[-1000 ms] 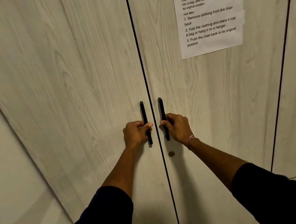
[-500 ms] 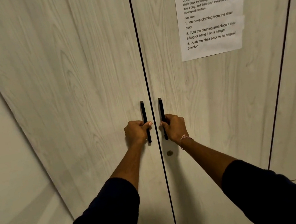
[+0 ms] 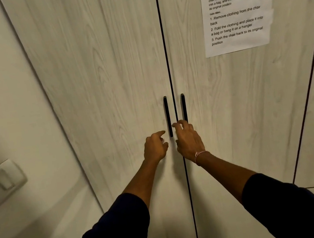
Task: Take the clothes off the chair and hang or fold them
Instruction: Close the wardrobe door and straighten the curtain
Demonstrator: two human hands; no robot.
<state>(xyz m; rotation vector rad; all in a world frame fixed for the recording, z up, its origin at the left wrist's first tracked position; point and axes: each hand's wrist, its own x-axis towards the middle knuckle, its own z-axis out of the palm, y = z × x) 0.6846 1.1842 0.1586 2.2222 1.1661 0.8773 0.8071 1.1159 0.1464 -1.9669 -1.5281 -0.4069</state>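
Head view: left hand (image 3: 155, 147) and right hand (image 3: 188, 139) hover, fingers loosely apart and gripping nothing, by the black handles (image 3: 167, 116) at twelve o'clock.

Pale wood-grain wardrobe doors (image 3: 103, 65); printed paper sheet (image 3: 237, 9) stuck on right door

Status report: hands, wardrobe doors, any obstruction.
Left hand open, off the left handle. Right hand open, fingers loose in front of the right handle. Wardrobe doors shut. No clothes or chair in view.
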